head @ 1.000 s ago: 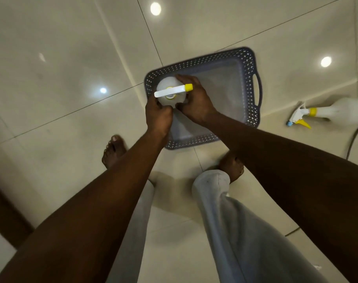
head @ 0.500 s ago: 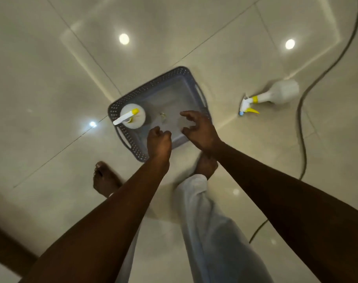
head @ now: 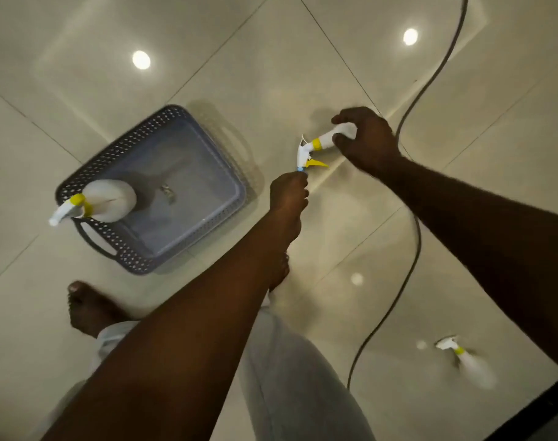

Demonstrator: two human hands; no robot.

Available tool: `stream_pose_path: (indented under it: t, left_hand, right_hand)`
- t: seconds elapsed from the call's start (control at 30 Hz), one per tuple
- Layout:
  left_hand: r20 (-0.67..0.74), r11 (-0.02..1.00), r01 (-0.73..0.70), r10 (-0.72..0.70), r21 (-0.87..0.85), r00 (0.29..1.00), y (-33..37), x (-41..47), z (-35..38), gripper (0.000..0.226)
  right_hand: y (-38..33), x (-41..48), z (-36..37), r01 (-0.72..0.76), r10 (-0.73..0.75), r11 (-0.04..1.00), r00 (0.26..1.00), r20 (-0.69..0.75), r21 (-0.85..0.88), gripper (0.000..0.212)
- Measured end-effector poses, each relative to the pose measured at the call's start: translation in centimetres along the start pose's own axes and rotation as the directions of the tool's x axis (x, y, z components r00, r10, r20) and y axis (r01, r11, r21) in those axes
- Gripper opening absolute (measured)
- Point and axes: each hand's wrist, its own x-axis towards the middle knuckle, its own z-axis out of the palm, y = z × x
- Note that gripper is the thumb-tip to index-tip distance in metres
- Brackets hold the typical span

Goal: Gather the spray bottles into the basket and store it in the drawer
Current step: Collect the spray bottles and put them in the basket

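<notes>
A grey perforated basket (head: 182, 135) sits on the tiled floor at centre left. One white spray bottle (head: 109, 200) with a yellow collar stands upright in its left corner. To the right of the basket lies a second white spray bottle (head: 324, 143) with a yellow trigger. My right hand (head: 368, 140) is closed around its body. My left hand (head: 289, 192) pinches its blue nozzle tip. A third spray bottle (head: 468, 366) lies blurred on the floor at lower right.
A dark cable (head: 414, 237) snakes across the floor from top right down past my right arm. My bare feet (head: 90, 308) and grey trouser legs are below the basket. A dark edge (head: 545, 409) shows at the bottom right corner.
Both hands left the bottle standing in the basket and moved right to the bottle lying on the floor, taking hold of it. The view swung right, revealing a third bottle.
</notes>
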Motion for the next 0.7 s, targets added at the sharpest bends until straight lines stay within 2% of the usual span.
stream_pose_path:
  t: [0.1,0.17,0.27,0.33,0.37,0.43,0.5,0.6,0.7]
  left_hand:
    - [0.031,1.0,0.01,-0.01,-0.007,0.999,0.2,1.4,3.4,0.005]
    - [0.056,0.999,0.028,-0.027,-0.026,0.998,0.8,2.3,5.2,0.018]
    - [0.082,0.995,0.078,-0.073,-0.061,0.994,1.3,3.7,7.4,0.005]
    - [0.087,0.988,0.124,-0.116,-0.092,0.989,1.4,4.8,8.5,0.006]
    - [0.101,0.984,0.143,-0.133,-0.104,0.986,1.5,5.1,8.8,0.008]
    - [0.124,0.983,0.166,-0.155,-0.082,0.98,1.5,5.5,9.3,0.033]
    - [0.15,0.985,0.155,-0.142,-0.077,0.978,1.5,5.9,9.5,0.048]
    - [0.19,0.991,0.127,-0.117,-0.044,0.975,1.5,5.8,9.4,0.049]
    - [0.176,0.991,0.126,-0.116,-0.048,0.978,1.3,5.5,8.4,0.04]
  right_hand:
    - [2.9,3.0,-1.3,-0.039,0.041,0.993,0.999,0.017,-0.109,0.048]
    - [4.1,5.0,-1.7,-0.104,0.108,0.988,0.994,0.031,-0.111,0.056]
    - [5.2,7.2,-1.3,-0.163,0.171,0.981,0.982,0.074,-0.106,0.067]
    - [5.6,8.3,-0.9,-0.181,0.19,0.979,0.977,0.099,-0.099,0.073]
    - [5.9,8.7,-0.7,-0.188,0.197,0.978,0.975,0.103,-0.09,0.077]
    - [6.2,9.2,-0.2,-0.197,0.203,0.978,0.974,0.102,-0.07,0.083]
    - [6.5,9.3,0.3,-0.215,0.22,0.975,0.97,0.105,-0.055,0.087]
    - [7.1,9.1,0.8,-0.274,0.272,0.962,0.96,0.066,0.012,0.084]
    - [7.1,8.1,0.9,-0.348,0.349,0.923,0.937,0.021,0.163,0.08]
